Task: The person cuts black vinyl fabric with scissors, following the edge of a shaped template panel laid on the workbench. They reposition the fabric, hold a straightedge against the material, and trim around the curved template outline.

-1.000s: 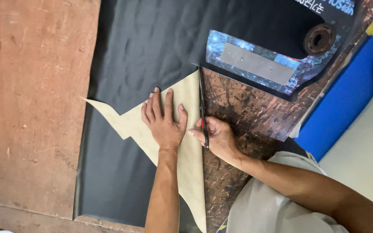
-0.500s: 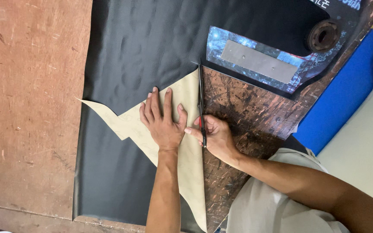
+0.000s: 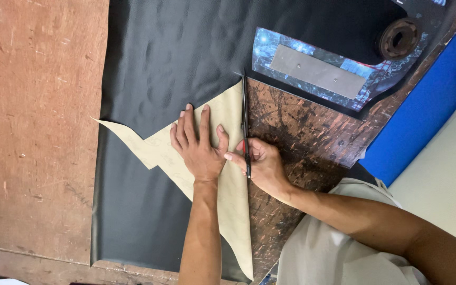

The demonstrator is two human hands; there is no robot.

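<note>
Beige paper pattern [image 3: 227,174] lies on black leather sheet [image 3: 159,79] across the table [image 3: 302,137]. Left hand [image 3: 199,148] presses it flat, fingers [image 3: 188,124] spread. Right hand [image 3: 262,166] has fingers curled tight around scissors [image 3: 245,124] along the pattern's edge.

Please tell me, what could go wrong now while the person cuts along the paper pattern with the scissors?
The left hand presses the beige pattern flat, with its thumb close to the scissors in the right hand; the blades might nick it. The pattern seems held only by that hand, so it could slide on the black material and spoil the cut line.
</note>
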